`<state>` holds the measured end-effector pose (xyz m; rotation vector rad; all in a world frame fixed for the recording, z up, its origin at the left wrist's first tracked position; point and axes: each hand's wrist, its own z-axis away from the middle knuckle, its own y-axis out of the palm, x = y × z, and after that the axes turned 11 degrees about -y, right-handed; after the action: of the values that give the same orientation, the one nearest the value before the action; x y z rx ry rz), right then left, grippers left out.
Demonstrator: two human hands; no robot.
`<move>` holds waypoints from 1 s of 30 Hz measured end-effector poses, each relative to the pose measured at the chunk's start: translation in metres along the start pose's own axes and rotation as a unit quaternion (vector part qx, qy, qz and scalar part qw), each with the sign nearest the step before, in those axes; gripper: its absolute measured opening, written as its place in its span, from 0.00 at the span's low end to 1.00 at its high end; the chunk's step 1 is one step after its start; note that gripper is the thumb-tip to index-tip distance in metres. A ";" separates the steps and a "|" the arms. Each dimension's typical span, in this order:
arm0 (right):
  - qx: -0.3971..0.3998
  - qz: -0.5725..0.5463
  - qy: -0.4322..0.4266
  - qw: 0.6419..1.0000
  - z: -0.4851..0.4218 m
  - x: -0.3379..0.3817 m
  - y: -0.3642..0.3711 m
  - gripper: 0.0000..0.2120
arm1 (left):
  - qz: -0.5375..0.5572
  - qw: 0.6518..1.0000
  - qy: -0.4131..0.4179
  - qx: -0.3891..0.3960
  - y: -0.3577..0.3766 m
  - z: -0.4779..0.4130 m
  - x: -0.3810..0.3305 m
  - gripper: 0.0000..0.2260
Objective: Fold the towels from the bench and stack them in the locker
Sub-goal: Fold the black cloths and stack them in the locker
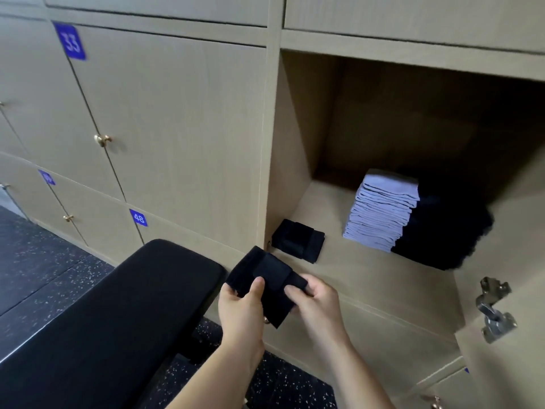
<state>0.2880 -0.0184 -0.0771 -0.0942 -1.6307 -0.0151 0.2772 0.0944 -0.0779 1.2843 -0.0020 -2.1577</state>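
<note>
A small black towel (267,276), folded into a thick packet, is held in the air just in front of the open locker (339,276). My left hand (240,308) grips its left side with the thumb on top. My right hand (315,302) pinches its right edge. Another folded black towel (298,240) lies on the locker floor at the front left. Further in stands a tall stack of folded grey towels (382,211), with a dark pile (445,234) right beside it. The black padded bench (118,314) at lower left shows no towels on it.
The locker's door (507,335) hangs open at the right, its metal hinge (495,311) near my right forearm. Shut lockers numbered 33 (71,41) and 48 (138,218) with brass knobs fill the wall to the left. A dark speckled floor (38,261) lies below.
</note>
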 end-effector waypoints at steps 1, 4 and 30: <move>-0.001 -0.003 -0.001 1.000 0.002 0.004 -0.004 0.08 | -0.033 0.999 0.019 -0.005 -0.004 0.005 -0.004 0.08; -0.001 -0.002 -0.014 1.000 0.005 0.017 -0.015 0.08 | -0.182 0.977 0.109 0.002 -0.018 0.012 -0.019 0.13; -0.215 -0.064 0.034 0.974 -0.105 -0.005 -0.044 0.10 | -0.501 0.833 0.226 0.070 0.034 -0.054 -0.012 0.22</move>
<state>0.3900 -0.0700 -0.0735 -0.3180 -1.5404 -0.4668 0.3417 0.0891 -0.0866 2.1853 0.9156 -2.5945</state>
